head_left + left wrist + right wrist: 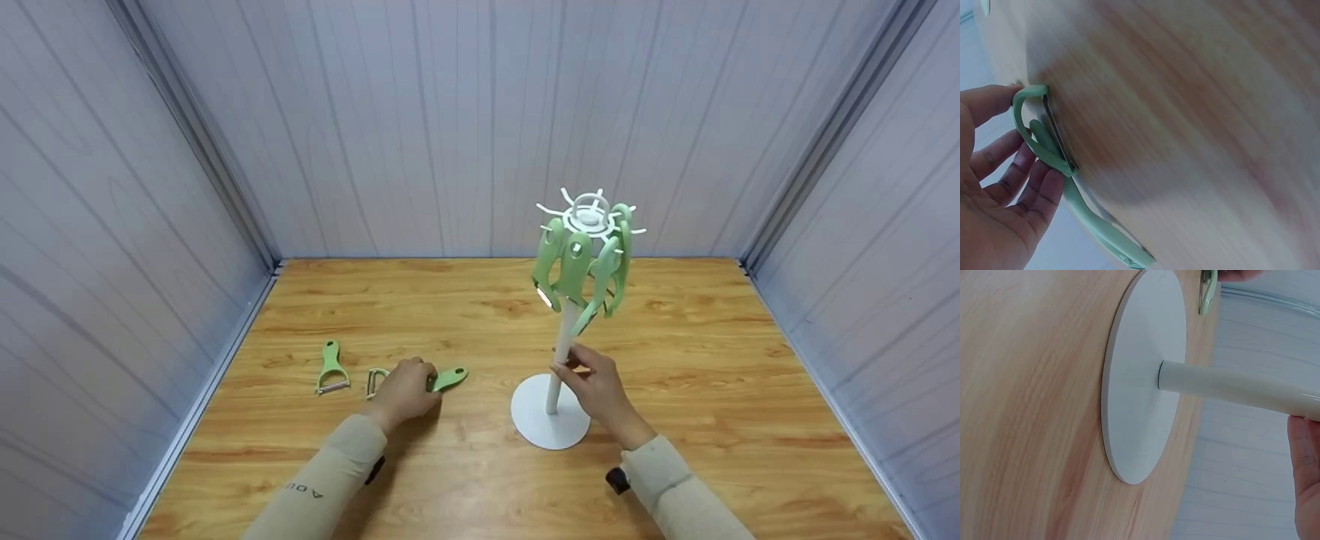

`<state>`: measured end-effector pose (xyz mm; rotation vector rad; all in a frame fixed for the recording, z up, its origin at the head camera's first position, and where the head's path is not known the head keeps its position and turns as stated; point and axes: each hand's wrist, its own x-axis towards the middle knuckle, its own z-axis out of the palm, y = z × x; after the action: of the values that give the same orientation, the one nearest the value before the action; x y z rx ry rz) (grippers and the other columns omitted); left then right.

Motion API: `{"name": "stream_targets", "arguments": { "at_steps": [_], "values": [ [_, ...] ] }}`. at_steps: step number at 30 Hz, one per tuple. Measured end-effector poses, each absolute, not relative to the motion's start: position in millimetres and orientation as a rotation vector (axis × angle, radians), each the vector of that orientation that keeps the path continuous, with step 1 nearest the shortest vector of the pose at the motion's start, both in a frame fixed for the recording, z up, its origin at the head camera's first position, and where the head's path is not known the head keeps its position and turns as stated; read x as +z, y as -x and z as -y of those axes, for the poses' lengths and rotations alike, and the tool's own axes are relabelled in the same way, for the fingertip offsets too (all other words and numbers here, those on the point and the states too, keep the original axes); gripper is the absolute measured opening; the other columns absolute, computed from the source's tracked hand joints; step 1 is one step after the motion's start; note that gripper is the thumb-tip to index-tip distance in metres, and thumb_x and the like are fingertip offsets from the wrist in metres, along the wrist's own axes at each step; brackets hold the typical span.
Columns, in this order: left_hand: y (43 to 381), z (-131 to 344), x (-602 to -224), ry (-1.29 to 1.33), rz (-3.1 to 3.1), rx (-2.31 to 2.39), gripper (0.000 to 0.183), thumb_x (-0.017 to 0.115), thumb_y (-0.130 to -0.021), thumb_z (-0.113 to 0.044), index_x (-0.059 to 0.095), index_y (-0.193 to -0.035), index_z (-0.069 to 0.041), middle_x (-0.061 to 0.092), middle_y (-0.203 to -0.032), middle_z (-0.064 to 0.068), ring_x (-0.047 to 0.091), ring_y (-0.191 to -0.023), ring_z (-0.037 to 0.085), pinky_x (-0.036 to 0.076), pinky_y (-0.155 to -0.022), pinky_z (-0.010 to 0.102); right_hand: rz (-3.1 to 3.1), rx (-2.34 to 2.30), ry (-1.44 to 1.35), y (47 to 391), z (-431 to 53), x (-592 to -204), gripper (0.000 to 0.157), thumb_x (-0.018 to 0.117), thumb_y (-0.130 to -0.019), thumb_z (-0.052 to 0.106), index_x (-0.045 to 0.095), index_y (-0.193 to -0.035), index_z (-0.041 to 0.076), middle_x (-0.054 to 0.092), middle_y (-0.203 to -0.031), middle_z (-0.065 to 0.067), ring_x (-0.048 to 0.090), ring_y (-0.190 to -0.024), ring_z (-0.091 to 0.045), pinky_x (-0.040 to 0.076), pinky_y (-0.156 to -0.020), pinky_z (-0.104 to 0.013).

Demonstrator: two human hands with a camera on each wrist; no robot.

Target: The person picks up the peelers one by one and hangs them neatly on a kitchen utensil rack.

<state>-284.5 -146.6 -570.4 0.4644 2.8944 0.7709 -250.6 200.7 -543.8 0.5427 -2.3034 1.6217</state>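
My left hand (405, 390) pinches a green peeler (451, 378) by its curved frame, thumb on one side and fingertips on the other. The left wrist view shows the metal blade (1057, 129) across that frame. A second green peeler (1109, 239) lies close behind it, its U-shaped head showing left of the hand in the head view and the rest partly hidden. With thumb and fingers my right hand (596, 382) holds the white pole (557, 375) of an upright stand, low above its round base (541, 427). Several green peelers (576, 270) hang from the stand's top hooks.
Another green peeler (331, 367) lies at the left of the wooden table (465, 315), handle pointing away from me. Pale panel walls (465, 127) enclose the table at the back and both sides. Bare hooks (551, 211) stick out at the stand's left and back.
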Motion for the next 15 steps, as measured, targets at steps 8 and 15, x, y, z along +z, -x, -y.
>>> {"name": "stream_targets", "arguments": {
  "at_steps": [8, 15],
  "values": [
    [283.5, 143.8, -569.6, -0.48, -2.891, 0.777, 0.016, 0.078, -0.095, -0.009, 0.077, -0.109, -0.001, 0.07, -0.103, 0.011, 0.064, -0.098, 0.028, 0.058, -0.089, 0.051, 2.259, 1.613, -0.576, 250.7, -198.9, -545.6, 0.008, 0.073, -0.1, -0.003, 0.075, -0.107, 0.002, 0.076, -0.094, -0.013, 0.067, -0.085, -0.004, 0.061, -0.07, -0.02],
    [287.7, 141.4, -565.1, -0.513, -2.905, 0.848, 0.014, 0.078, -0.095, -0.008, 0.078, -0.106, -0.001, 0.076, -0.1, 0.011, 0.069, -0.088, 0.022, 0.061, -0.083, 0.047, 2.233, 1.624, -0.57, 250.8, -198.3, -546.0, 0.01, 0.073, -0.099, -0.005, 0.075, -0.105, 0.002, 0.075, -0.092, -0.012, 0.066, -0.084, -0.004, 0.061, -0.069, -0.019]
  ]
}}
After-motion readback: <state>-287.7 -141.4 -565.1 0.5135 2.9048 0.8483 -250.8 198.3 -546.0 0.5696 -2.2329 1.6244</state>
